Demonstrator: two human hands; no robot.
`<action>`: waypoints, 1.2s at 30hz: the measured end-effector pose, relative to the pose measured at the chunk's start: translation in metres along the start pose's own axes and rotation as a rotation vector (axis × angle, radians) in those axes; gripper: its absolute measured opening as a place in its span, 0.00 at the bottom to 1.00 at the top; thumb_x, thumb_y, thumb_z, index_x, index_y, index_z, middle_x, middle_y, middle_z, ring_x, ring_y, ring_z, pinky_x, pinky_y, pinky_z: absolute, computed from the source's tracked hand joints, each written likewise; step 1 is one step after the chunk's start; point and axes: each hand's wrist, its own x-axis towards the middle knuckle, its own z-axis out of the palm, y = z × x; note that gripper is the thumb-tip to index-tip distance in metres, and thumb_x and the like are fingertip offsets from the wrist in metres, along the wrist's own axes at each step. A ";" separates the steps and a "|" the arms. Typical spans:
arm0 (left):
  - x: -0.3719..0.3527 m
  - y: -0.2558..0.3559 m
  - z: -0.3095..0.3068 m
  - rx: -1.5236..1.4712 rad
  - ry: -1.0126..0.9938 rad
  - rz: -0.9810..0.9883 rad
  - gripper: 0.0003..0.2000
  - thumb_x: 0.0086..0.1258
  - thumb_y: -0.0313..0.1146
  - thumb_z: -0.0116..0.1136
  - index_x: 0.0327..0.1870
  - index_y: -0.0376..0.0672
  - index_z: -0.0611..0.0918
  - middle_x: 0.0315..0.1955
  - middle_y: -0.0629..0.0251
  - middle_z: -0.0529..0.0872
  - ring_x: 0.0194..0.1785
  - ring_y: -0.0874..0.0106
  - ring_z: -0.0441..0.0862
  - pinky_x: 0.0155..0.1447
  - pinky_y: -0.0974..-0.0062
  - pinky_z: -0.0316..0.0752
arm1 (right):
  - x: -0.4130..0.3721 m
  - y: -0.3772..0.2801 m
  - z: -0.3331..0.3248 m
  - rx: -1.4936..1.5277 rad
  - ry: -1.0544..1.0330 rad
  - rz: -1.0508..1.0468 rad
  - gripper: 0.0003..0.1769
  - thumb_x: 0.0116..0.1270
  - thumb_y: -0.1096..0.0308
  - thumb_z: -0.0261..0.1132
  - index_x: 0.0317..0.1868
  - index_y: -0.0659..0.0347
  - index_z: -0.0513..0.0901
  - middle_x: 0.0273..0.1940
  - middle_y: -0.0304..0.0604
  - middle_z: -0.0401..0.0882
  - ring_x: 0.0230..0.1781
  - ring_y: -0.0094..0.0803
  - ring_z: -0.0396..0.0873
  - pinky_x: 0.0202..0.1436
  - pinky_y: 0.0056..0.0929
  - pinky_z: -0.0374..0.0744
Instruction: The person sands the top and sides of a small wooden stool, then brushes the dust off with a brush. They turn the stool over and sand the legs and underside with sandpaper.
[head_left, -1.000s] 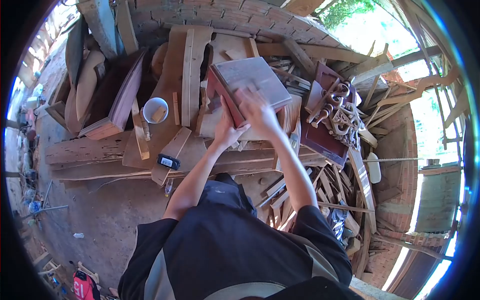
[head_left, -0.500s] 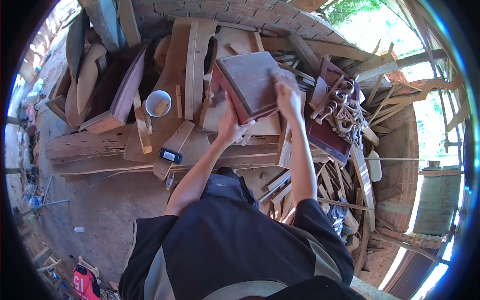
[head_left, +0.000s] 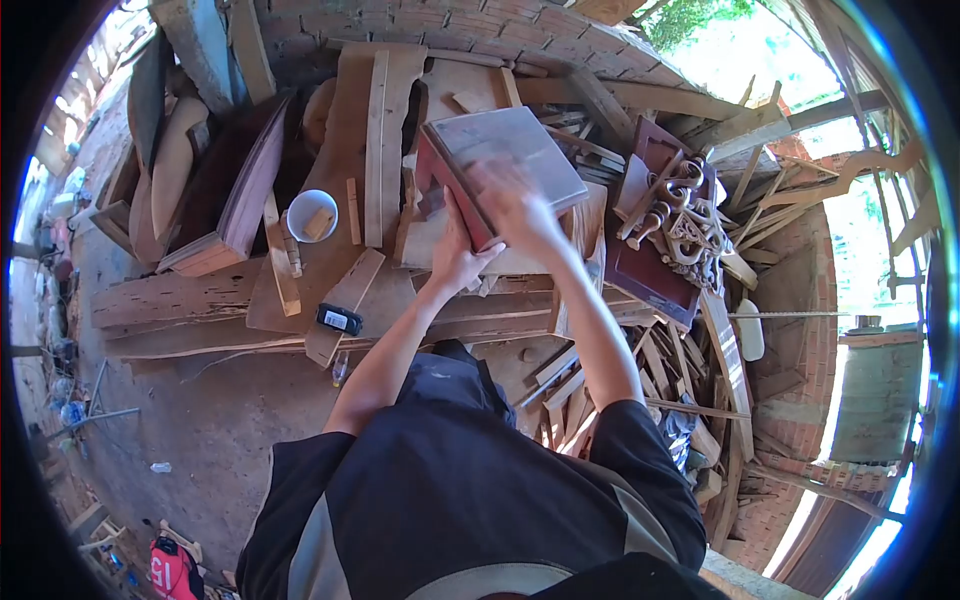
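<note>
A reddish-brown wooden box (head_left: 540, 150) with a flat, moulded-edge top is tilted toward me above the wood pile. My left hand (head_left: 461, 250) grips its near left corner, the thumb along the side and the fingers at the lower edge. Over the top face lies my right hand (head_left: 515, 205), smeared by motion, so its fingers and anything under them cannot be made out. Left of the box stands a white cup (head_left: 332, 222) with a wood piece in it. Nearer to me, a small black labelled object (head_left: 339, 317) rests on a short board.
Carved wooden ornaments (head_left: 690, 215) lie on dark red panels at the right. A big dark wooden piece (head_left: 225, 190) leans at the left. Long planks (head_left: 190, 295) cross in front of me, and scrap sticks (head_left: 655, 360) are heaped at the lower right. A brick wall stands behind.
My right hand has swept left across the box top, from its right edge to its left part. My left hand keeps its hold, and the box has tilted slightly.
</note>
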 end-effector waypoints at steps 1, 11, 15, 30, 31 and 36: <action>-0.004 -0.023 0.010 0.073 -0.027 0.088 0.69 0.54 0.42 0.80 0.79 0.33 0.28 0.67 0.34 0.73 0.63 0.43 0.79 0.58 0.58 0.81 | -0.001 -0.019 -0.008 0.117 -0.041 -0.137 0.21 0.79 0.60 0.55 0.67 0.53 0.80 0.72 0.46 0.73 0.76 0.48 0.66 0.79 0.47 0.62; -0.002 0.011 -0.006 -0.001 0.019 0.047 0.68 0.55 0.40 0.80 0.79 0.31 0.29 0.67 0.34 0.72 0.64 0.43 0.78 0.60 0.59 0.80 | 0.025 0.000 0.003 0.095 -0.031 -0.098 0.23 0.78 0.58 0.54 0.69 0.53 0.78 0.72 0.51 0.72 0.78 0.51 0.62 0.81 0.47 0.59; -0.011 0.016 -0.008 0.012 -0.005 0.007 0.68 0.56 0.41 0.79 0.79 0.31 0.29 0.67 0.34 0.72 0.65 0.43 0.77 0.61 0.58 0.80 | 0.041 0.030 -0.027 0.062 -0.160 0.355 0.23 0.81 0.59 0.50 0.71 0.54 0.76 0.74 0.48 0.70 0.79 0.48 0.61 0.81 0.46 0.60; -0.005 0.008 -0.004 -0.004 -0.015 -0.011 0.68 0.57 0.42 0.79 0.78 0.31 0.29 0.69 0.31 0.68 0.66 0.40 0.76 0.61 0.58 0.80 | 0.081 0.029 0.014 -0.160 -0.114 0.149 0.24 0.79 0.54 0.51 0.70 0.46 0.78 0.74 0.45 0.70 0.77 0.48 0.64 0.81 0.48 0.57; -0.007 0.007 -0.006 0.019 0.025 0.082 0.68 0.57 0.42 0.78 0.78 0.31 0.28 0.69 0.31 0.68 0.66 0.40 0.76 0.61 0.58 0.80 | 0.071 0.011 0.026 -0.048 0.021 -0.079 0.24 0.79 0.54 0.51 0.70 0.45 0.78 0.75 0.45 0.69 0.79 0.45 0.61 0.83 0.45 0.55; -0.007 0.015 -0.005 0.004 -0.012 0.039 0.67 0.57 0.43 0.78 0.78 0.29 0.30 0.67 0.30 0.71 0.63 0.40 0.78 0.59 0.57 0.80 | 0.091 0.042 -0.004 0.151 -0.263 0.511 0.22 0.79 0.53 0.51 0.67 0.44 0.80 0.74 0.43 0.70 0.77 0.41 0.64 0.79 0.45 0.60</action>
